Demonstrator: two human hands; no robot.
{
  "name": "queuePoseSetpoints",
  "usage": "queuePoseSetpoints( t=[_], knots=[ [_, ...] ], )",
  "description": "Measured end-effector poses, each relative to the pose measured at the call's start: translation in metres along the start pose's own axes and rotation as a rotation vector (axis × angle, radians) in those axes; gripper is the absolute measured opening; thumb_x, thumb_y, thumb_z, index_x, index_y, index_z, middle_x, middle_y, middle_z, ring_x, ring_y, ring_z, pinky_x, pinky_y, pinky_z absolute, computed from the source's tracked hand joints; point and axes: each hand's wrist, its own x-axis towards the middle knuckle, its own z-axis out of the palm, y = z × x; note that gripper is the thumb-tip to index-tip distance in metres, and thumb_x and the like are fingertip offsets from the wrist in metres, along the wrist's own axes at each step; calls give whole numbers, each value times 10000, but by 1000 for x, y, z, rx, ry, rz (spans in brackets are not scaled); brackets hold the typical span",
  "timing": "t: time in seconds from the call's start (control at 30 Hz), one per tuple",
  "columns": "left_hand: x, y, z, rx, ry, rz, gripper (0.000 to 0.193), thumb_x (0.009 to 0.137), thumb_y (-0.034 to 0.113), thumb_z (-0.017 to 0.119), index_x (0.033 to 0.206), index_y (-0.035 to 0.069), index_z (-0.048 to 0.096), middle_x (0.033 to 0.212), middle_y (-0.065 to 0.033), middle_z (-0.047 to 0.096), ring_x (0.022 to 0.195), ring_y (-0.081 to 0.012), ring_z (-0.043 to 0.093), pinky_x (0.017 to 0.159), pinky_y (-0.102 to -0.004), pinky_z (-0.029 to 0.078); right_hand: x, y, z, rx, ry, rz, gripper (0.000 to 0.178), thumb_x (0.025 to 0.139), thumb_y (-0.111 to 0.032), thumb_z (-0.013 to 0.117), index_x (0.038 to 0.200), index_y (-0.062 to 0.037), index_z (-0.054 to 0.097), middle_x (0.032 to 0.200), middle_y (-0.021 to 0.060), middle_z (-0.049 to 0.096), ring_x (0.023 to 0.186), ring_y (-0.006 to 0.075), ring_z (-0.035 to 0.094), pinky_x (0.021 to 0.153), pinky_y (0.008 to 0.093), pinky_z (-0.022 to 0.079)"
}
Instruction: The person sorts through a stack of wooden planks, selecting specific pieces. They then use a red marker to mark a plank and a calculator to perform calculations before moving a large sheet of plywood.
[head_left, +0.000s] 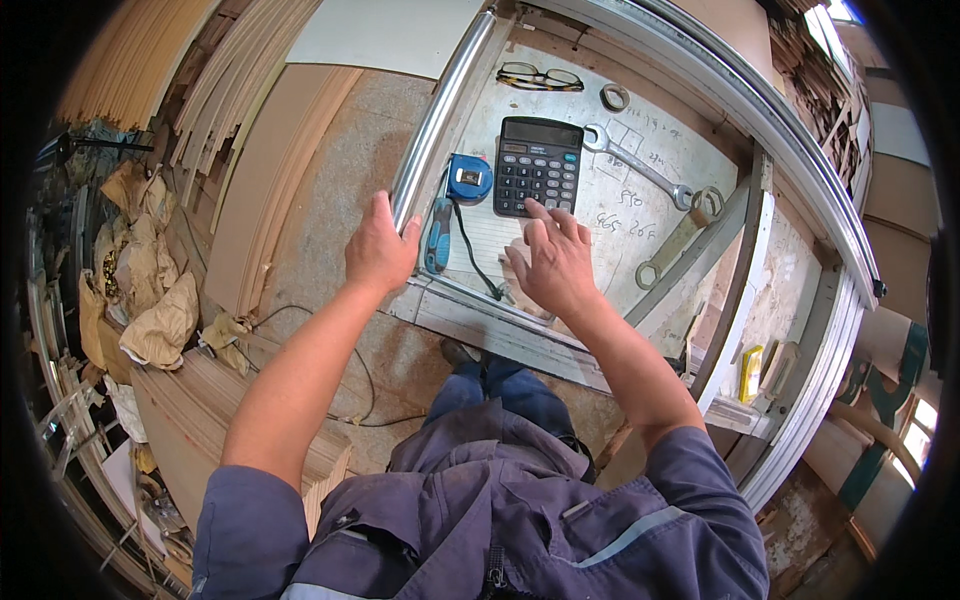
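My left hand [380,248] is at the near end of a shiny metal tube [440,115] along the bench's left edge, thumb and fingers on either side of it. My right hand [555,262] is over the lower keys of a black calculator [538,165], index finger stretched onto them, other fingers loosely bent. Its thumb is beside a sheet of lined paper [470,235]. Left of the calculator lies a blue tape measure [470,178] with a dark cord. Below that is a blue-and-grey handled tool [438,235], probably a utility knife.
Eyeglasses [540,76], a large nut [614,97], a combination wrench [640,165] and a duller wrench [672,245] lie on the marked-up metal top. Metal rails [740,90] border it. Board stacks [285,170] and crumpled brown paper [160,320] stand left; a cable [365,380] crosses the floor.
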Motion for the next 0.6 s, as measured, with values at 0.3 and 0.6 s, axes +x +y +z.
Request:
queuePoseSetpoints(
  t=[0.3,0.6],
  knots=[
    [-1,2,-1,10,10,-7,545,926,354,618,1330,40,431,1192,-265,625,1042,-460,631,871,-534,497,15,0,11,-29,-10,-18,427,818,-293,739,1082,-11,559,1453,145,493,1232,314,458,988,453,368],
    [-2,-3,2,19,16,9,557,927,363,611,1339,38,423,1201,-262,621,1033,-458,635,865,-536,502,17,-4,3,51,6,15,361,843,-301,734,1005,-46,537,1447,143,517,1234,358,469,965,488,365]
  ],
)
